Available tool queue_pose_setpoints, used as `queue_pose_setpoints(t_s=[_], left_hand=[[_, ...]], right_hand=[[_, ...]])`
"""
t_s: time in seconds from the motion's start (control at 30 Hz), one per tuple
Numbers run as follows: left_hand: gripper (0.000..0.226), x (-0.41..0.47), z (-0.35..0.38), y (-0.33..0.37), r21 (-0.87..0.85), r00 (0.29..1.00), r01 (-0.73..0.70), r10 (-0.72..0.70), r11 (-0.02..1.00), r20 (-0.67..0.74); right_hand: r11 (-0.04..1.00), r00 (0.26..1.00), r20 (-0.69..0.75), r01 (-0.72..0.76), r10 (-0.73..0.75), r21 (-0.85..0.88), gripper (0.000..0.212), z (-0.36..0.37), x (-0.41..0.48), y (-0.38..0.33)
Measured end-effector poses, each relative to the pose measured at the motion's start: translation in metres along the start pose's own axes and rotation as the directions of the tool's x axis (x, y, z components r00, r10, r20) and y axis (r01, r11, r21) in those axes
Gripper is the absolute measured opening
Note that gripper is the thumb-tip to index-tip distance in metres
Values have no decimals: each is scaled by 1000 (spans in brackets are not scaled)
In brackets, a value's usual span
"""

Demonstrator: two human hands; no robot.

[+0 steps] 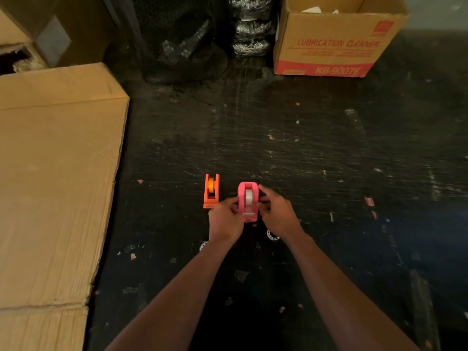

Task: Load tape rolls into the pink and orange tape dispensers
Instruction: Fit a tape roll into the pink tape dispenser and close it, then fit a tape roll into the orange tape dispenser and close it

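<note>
1. Leftmost, a large flat cardboard sheet (55,178) covers the left part of the black scratched desk (316,153); its right edge runs down beside the work area, well apart from the dispensers.
2. The orange tape dispenser (211,192) stands free on the desk, left of the hands, with an orange-yellow tape roll (211,184) seated in it. Count: one.
3. The left hand (225,219) pinches the left side of the pink tape dispenser (248,201); grip narrow, fingertips on the housing.
4. The pink tape dispenser sits just right of the orange one, not touching it, and holds a whitish tape roll (249,196). Count: one.
5. The right hand (277,214) holds the right side of the pink tape dispenser; grip narrow, closed on the housing.
6. Two small white rings (272,235) lie on the desk, partly hidden under the wrists.
7. At the far edge stands one open printed carton (329,46), right of black wrapped bundles (250,29).
8. Open room: bare desk extends ahead of the dispensers and to the right of the right hand.
</note>
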State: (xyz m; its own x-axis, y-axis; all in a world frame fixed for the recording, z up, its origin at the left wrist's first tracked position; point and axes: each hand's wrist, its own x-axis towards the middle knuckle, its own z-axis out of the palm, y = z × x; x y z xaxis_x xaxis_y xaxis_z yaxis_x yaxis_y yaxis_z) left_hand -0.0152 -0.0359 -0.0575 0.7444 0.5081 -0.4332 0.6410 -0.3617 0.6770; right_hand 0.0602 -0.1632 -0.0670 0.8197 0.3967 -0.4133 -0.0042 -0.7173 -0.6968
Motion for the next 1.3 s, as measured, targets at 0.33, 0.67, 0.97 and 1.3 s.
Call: queue_pose_setpoints(t_s=[0.33, 0.67, 0.97, 1.3], left_hand=[[37, 35, -1, 17, -64, 999, -27, 25, 998, -33], [40, 60, -2, 34, -28, 998, 2, -4, 1000, -70], [28, 35, -44, 3, 0, 947, -164, 157, 986, -280], [34, 33, -67, -35, -105, 990, 115, -123, 988, -71]], right_hand=[[997, 997, -81, 20, -13, 78, 59, -8, 31, -8], [1000, 997, -76, -7, 9, 19, 62, -17, 54, -14], [972, 959, -187, 184, -210, -148, 41, 13, 19, -44], [994, 987, 132, 94, -86, -51, 39, 69, 13, -67]])
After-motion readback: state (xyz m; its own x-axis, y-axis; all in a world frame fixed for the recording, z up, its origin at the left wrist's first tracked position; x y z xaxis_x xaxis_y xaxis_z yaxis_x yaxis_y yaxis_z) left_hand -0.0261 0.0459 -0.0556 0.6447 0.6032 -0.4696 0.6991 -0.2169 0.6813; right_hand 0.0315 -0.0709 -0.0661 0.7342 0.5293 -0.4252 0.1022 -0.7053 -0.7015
